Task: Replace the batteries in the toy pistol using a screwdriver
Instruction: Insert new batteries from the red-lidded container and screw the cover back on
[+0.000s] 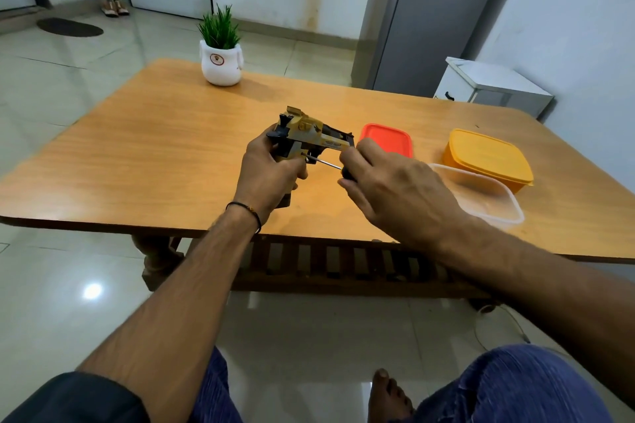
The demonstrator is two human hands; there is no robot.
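Observation:
A gold and black toy pistol is held above the wooden table, its barrel pointing right. My left hand is wrapped around its grip. My right hand holds a screwdriver by its dark handle. The thin metal shaft runs left, and its tip touches the pistol's grip just under the trigger area. Most of the handle is hidden inside my fingers. No batteries are visible.
A red lid lies just right of the pistol. A clear open container sits under my right wrist, with a yellow lidded box behind it. A white potted plant stands at the table's far edge.

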